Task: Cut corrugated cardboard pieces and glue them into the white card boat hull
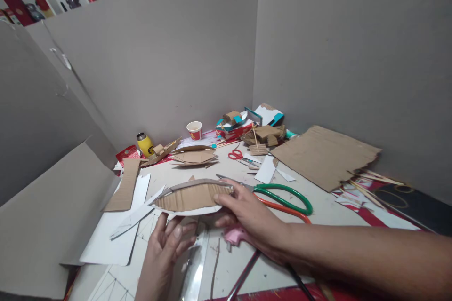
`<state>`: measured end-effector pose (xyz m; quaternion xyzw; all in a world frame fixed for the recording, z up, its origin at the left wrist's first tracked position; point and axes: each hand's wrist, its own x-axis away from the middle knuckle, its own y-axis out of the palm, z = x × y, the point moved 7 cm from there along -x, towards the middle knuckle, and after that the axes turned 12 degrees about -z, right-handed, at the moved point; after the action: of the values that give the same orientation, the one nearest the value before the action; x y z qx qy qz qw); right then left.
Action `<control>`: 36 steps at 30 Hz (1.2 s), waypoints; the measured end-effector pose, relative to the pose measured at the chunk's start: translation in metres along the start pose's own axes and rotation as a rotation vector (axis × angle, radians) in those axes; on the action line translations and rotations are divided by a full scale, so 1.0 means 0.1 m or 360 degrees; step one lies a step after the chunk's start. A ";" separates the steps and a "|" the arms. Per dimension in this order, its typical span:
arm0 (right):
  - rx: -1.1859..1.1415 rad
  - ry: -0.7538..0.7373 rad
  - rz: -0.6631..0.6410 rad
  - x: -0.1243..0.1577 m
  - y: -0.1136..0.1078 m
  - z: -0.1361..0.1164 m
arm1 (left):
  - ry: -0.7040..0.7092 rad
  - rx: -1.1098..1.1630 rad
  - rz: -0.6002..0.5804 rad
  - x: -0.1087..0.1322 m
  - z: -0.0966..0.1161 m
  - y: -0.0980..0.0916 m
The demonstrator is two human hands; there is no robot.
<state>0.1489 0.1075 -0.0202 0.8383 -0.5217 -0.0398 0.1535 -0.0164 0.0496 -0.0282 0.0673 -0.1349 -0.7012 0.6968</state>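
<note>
A cardboard boat [190, 197] with pointed ends, a brown ribbed inside and a white rim strip is held above the table. My right hand [243, 204] pinches its right end, the thumb inside the hull and the fingers behind and beneath. Under the boat's left part is my left hand [171, 240], palm up with fingers apart; whether its fingertips touch the hull I cannot tell. A loose white strip [132, 218] reaches from the boat's left tip toward the lower left. Big scissors with green and orange handles [284, 197] lie just beyond my right hand.
Behind stand another cardboard boat [195, 156], a paper cup [194, 130] and a yellow bottle [144, 145]. Small red scissors [236, 154] lie among scraps. A large cardboard sheet [325, 153] is at right. A pink tool [235, 234] lies below my right hand.
</note>
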 end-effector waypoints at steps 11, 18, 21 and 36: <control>0.0330 0.0112 -0.0564 0.19 0.20 0.05 | 0.0058 0.0251 0.0277 0.02 0.13 -0.26; 0.1390 -0.0858 -0.0414 0.36 0.31 -0.51 | 0.0036 -0.0184 0.0177 0.00 0.16 -0.22; 0.1879 -0.0995 -0.0641 0.32 0.59 -0.42 | 0.0020 -0.0297 0.0104 0.00 0.10 -0.20; 0.1845 -0.1013 -0.0465 0.03 0.74 -0.36 | 0.0143 -0.0407 0.0040 0.02 0.13 -0.18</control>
<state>0.0951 0.0821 0.0359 0.7944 -0.3599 -0.0188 -0.4890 -0.0375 0.0489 -0.0210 0.0078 -0.0139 -0.7001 0.7139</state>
